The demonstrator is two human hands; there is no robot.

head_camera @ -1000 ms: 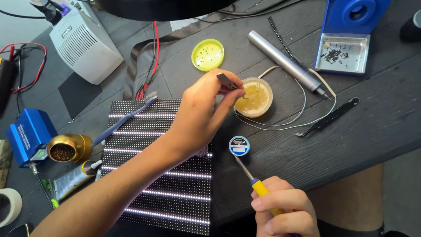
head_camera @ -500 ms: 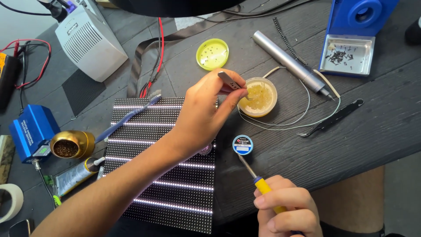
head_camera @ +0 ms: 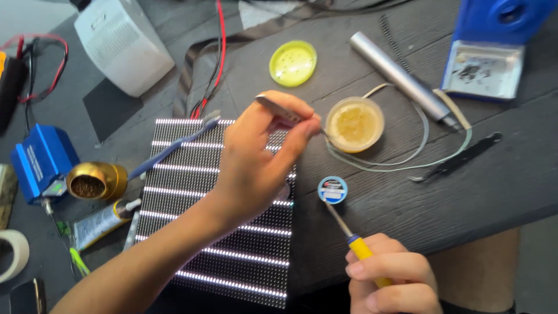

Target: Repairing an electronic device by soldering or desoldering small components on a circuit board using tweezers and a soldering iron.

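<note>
- Right hand point(head_camera: 395, 279) is sitting nearest, at 6 o'clock of the view, its grip wrapping closed around a yellow-handled soldering iron point(head_camera: 354, 241).
- The iron's metal tip is pointing toward 11 o'clock and reaching the small blue-rimmed solder spool point(head_camera: 332, 189), which is lying flat on the dark counter point(head_camera: 465, 215).
- Left hand point(head_camera: 256, 163) is coming in from 7 o'clock over the LED panel point(head_camera: 232, 256), thumb and fingers pinching metal tweezers point(head_camera: 282, 110).
- Tweezer tips are pointing toward 3 o'clock, ending right at the rim of the open flux tin point(head_camera: 354, 124); can't tell if they are touching it.
- LED panel is lying flat at the counter's near edge, showing bright lit rows.
- A blue-handled brush point(head_camera: 174, 148) is lying across the panel's far left corner.
- At 9 o'clock a brass tip-cleaner pot point(head_camera: 96, 181) is sitting beside a blue box point(head_camera: 40, 163).
- Black tweezers point(head_camera: 459, 160) are lying at 3 o'clock of the tin, with a pale wire looping between them.
- Farther, a yellow-green lid point(head_camera: 293, 63) is lying at 12 o'clock and a silver tube point(head_camera: 401, 78) at 1 o'clock.
- Farthest, a blue stand with a tray point(head_camera: 488, 67) at 2 o'clock, a white box point(head_camera: 122, 43) at 10 o'clock.
</note>
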